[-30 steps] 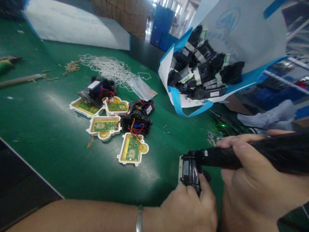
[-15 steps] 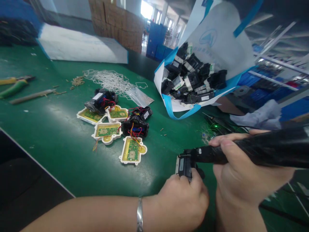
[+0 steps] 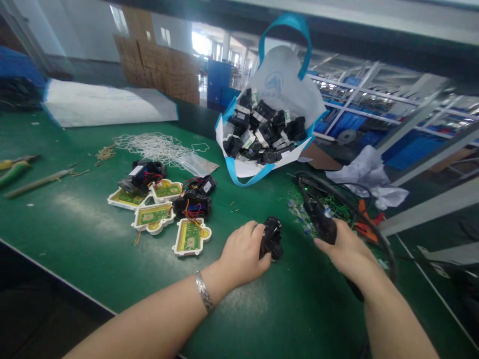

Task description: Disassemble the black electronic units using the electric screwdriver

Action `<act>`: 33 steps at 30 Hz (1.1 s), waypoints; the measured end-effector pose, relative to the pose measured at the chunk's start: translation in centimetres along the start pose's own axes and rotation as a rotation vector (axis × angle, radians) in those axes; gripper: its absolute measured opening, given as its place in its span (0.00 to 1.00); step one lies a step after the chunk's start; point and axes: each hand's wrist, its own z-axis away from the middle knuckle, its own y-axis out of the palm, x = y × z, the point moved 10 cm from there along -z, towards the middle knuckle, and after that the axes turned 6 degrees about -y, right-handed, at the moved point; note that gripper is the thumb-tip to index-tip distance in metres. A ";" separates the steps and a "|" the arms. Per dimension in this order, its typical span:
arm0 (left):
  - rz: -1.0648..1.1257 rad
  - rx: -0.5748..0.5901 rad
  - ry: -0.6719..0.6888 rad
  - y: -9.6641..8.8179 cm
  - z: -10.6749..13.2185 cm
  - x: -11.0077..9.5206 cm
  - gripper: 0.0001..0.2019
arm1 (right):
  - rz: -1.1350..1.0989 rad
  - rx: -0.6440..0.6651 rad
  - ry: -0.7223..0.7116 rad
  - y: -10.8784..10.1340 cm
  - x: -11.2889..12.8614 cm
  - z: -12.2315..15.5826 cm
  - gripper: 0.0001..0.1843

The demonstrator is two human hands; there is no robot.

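My left hand (image 3: pixel 245 252) is wrapped round a small black plastic unit (image 3: pixel 273 238) resting on the green table. The fingers cover its left side, so only its right part shows. Farther right, my right hand (image 3: pixel 350 249) grips a black electric screwdriver (image 3: pixel 322 222) with a thick cable looping behind it. The screwdriver hovers over a heap of green wires (image 3: pixel 339 205), apart from the unit. To the left of my hands lie several black housings (image 3: pixel 192 205) joined by coloured wires to white-rimmed circuit boards (image 3: pixel 190 237).
A white bag with blue handles (image 3: pixel 239 168) lies open at the back, full of black units. White ring gaskets (image 3: pixel 149 149), a pile of brass screws (image 3: pixel 106 152) and green-handled pliers (image 3: pixel 17 172) lie left. Crumpled white plastic (image 3: pixel 370 174) and a metal frame stand right.
The screwdriver has lifted off the black unit and moved right and away from me. My left hand has turned the unit and shifted it slightly left. The camera view has tilted.
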 end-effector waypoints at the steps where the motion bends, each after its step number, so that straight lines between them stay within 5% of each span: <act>1: 0.028 0.040 -0.026 0.3 -0.1 0.3 0.23 | 0.071 0.073 0.029 1.4 -0.4 0.0 0.19; 5: 0.182 0.124 -0.154 0.7 -0.6 1.7 0.21 | 0.202 0.139 0.058 3.6 -1.1 0.4 0.15; 8: 0.417 0.071 -0.324 0.7 -0.9 3.8 0.19 | 0.168 -0.012 -0.060 2.9 1.2 1.5 0.15; 12: 0.842 0.034 -0.467 1.7 -0.8 5.3 0.19 | -0.369 -0.086 -0.351 3.3 6.8 3.5 0.27; 16: 1.250 0.130 -0.552 3.3 -0.4 4.8 0.23 | -0.885 0.086 -0.308 6.2 8.5 4.5 0.44; 22: 1.255 0.352 -0.517 4.2 -0.2 3.8 0.21 | -0.901 0.132 -0.237 7.3 8.4 5.4 0.44; 33: 1.501 0.324 -0.656 3.6 -1.1 5.7 0.14 | -1.102 0.195 -0.289 7.3 8.3 5.2 0.39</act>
